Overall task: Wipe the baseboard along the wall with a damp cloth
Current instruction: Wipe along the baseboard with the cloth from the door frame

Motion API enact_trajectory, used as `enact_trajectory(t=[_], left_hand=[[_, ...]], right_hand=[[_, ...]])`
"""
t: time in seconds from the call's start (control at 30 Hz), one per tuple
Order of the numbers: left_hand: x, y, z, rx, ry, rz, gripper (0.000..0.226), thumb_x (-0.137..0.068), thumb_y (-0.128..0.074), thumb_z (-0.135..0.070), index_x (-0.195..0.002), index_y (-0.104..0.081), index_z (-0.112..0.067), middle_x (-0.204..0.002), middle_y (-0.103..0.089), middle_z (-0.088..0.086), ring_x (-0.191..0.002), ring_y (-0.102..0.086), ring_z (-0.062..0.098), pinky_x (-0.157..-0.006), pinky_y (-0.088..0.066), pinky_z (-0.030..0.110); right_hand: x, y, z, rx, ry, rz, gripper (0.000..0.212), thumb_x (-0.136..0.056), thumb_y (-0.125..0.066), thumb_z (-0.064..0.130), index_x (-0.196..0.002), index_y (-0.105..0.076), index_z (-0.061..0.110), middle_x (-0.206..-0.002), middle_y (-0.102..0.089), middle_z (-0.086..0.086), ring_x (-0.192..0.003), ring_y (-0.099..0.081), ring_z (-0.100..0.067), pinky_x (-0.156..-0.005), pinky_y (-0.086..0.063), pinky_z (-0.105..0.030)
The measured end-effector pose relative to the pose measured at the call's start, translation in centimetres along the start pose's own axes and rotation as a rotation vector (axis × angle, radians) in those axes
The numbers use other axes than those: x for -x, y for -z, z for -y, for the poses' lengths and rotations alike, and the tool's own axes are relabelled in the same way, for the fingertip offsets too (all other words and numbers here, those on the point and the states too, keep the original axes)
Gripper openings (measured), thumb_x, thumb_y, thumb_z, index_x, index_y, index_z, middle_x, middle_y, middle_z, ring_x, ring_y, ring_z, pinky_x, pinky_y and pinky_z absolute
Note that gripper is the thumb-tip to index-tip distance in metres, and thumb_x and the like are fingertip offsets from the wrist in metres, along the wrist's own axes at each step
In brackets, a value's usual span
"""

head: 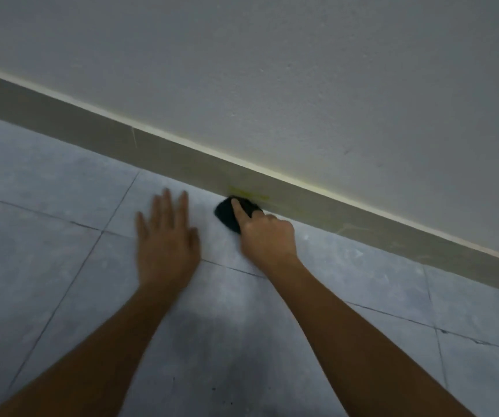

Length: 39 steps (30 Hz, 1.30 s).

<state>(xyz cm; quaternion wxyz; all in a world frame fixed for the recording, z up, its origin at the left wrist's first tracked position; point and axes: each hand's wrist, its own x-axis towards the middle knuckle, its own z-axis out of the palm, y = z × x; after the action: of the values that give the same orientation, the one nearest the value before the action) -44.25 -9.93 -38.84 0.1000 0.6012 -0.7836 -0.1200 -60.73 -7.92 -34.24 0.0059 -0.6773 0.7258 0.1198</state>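
Dark cloth (230, 214) pressed at foot of grey-brown baseboard (164, 152), right hand (267, 237) fingers closed around it. Left hand (167, 239) fingers spread wide, over grey tiled floor (46, 236).

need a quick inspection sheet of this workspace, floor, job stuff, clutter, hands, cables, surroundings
surface: grey tiled floor with dark grout lines, pale dusty patches and a few small dark specks near the bottom of the view.
job's things: dark cloth pressed to the foot of the grey baseboard; yellowish marks on the baseboard just above the cloth, fainter scuffs further right.
clutter: nothing seen.
hands: right hand holds the cloth, index finger stretched over it; left hand open, fingers spread, palm down over the floor, blurred.
cables: nothing seen.
surroundings: plain textured pale wall above the baseboard, with a light strip along the join.
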Motion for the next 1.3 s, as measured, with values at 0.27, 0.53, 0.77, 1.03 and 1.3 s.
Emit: enact_trajectory(t=[0.27, 0.53, 0.77, 1.03, 1.3], left_hand=[[0.4, -1.3, -1.6, -0.013, 0.028, 0.026, 0.071, -0.09, -0.012, -0.054, -0.151, 0.002, -0.019, -0.16, 0.005, 0.008, -0.147, 0.007, 0.025, -0.116, 0.007, 0.05], [0.5, -1.0, -1.7, -0.023, 0.03, 0.029, 0.072, -0.09, -0.012, -0.055, -0.152, -0.001, -0.019, -0.16, 0.003, 0.007, -0.147, 0.006, 0.024, -0.115, 0.007, 0.049], [0.4, -1.3, -1.7, -0.013, 0.017, 0.006, 0.07, -0.092, -0.018, -0.053, -0.152, -0.004, -0.018, -0.16, -0.001, 0.009, -0.147, 0.002, 0.025, -0.116, 0.004, 0.05], [0.4, -1.3, -1.6, -0.017, 0.028, -0.004, 0.07, -0.091, -0.021, -0.052, -0.152, -0.01, -0.017, -0.16, -0.007, 0.01, -0.147, -0.003, 0.027, -0.116, 0.003, 0.05], [0.4, -1.3, -1.6, -0.016, 0.038, -0.001, 0.071, -0.09, -0.014, -0.054, -0.152, -0.007, -0.018, -0.16, -0.004, 0.009, -0.147, 0.0, 0.026, -0.116, 0.003, 0.05]], right_hand=[[1.9, -0.8, -7.3, 0.226, 0.122, -0.424, 0.069, -0.06, -0.082, 0.02, -0.126, -0.062, 0.022, -0.064, -0.059, -0.011, -0.042, -0.051, -0.025, -0.042, -0.043, -0.027], [-2.9, 0.5, -1.8, 0.223, 0.198, -0.673, 0.047, -0.081, -0.052, 0.009, -0.124, -0.063, 0.025, -0.068, -0.059, -0.004, -0.052, -0.053, -0.02, -0.045, -0.041, -0.026], [0.9, -2.8, -4.2, 0.079, 0.102, -0.395, 0.043, -0.081, -0.055, 0.017, -0.123, -0.057, 0.024, -0.08, -0.058, -0.016, -0.053, -0.054, -0.029, -0.044, -0.046, -0.032], [-1.2, -0.7, -1.0, -0.017, -0.007, -0.146, 0.039, -0.096, -0.041, 0.042, -0.128, -0.042, 0.019, -0.112, -0.053, -0.015, -0.092, -0.056, -0.031, -0.057, -0.04, -0.032], [-1.3, -0.4, -1.3, 0.048, -0.024, -0.58, 0.034, -0.073, -0.075, 0.025, -0.095, -0.05, 0.019, -0.065, -0.056, -0.003, -0.035, -0.03, -0.014, -0.037, -0.023, -0.015]])
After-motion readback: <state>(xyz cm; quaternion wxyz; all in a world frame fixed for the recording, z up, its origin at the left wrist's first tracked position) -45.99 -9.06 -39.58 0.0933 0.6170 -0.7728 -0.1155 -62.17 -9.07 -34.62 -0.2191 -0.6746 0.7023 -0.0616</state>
